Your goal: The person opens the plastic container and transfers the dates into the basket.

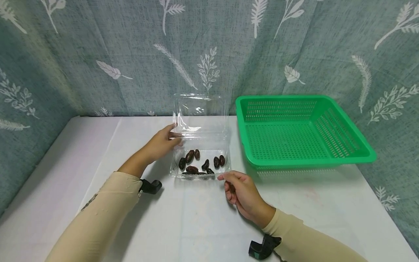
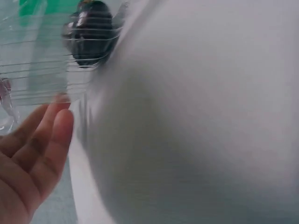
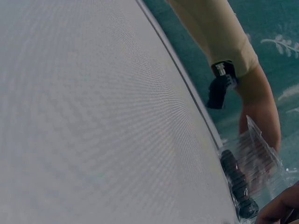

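A clear plastic clamshell box (image 1: 200, 175) stands on the table with its lid (image 1: 200, 112) raised at the back. Several dark brown dates (image 1: 190, 156) lie loose in its base, some along the front wall. My left hand (image 1: 162, 142) is at the box's left side near the hinge, its fingers lightly bent; in the left wrist view the fingertips (image 2: 63, 122) touch the ribbed plastic wall. At the front right corner, my right hand (image 1: 243, 194) reaches with its index finger to the rim, the other fingers curled loosely. The right wrist view shows only part of that hand.
A green plastic basket (image 1: 327, 162) with slotted sides stands to the right of the box. White cloth covers the table (image 1: 203, 225). A leaf-patterned curtain (image 1: 131, 54) hangs right behind it. Black camera mounts (image 1: 151, 186) are worn at both wrists.
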`<state>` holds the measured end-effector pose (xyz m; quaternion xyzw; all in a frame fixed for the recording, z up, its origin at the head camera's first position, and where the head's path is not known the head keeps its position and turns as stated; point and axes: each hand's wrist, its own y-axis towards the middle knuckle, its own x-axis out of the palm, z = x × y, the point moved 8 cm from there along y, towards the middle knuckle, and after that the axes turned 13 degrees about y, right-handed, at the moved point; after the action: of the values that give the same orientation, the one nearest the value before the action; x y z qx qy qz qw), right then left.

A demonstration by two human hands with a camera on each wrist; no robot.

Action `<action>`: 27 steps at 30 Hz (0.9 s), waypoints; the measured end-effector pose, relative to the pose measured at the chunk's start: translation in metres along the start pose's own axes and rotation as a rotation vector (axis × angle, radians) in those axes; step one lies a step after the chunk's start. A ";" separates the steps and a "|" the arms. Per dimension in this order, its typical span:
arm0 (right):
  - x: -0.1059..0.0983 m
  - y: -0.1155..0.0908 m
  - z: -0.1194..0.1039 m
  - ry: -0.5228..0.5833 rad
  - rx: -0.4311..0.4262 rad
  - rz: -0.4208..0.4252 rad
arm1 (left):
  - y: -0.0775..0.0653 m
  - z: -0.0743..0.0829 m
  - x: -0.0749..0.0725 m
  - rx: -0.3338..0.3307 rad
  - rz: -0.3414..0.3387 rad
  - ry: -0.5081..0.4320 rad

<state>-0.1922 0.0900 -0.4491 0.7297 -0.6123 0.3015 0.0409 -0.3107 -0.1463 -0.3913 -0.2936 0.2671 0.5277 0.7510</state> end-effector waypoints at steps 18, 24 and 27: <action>0.005 0.000 0.001 -0.047 -0.008 -0.044 | -0.029 -0.021 0.019 -0.050 -0.063 -0.206; 0.015 -0.001 0.002 -0.142 -0.011 -0.159 | -0.033 -0.022 0.020 -0.021 -0.045 -0.256; 0.022 -0.004 0.004 -0.193 0.008 -0.272 | -0.033 -0.024 0.022 -0.025 -0.042 -0.284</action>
<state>-0.1849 0.0702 -0.4403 0.8315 -0.5079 0.2241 0.0194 -0.2749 -0.1590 -0.4178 -0.2307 0.1453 0.5515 0.7884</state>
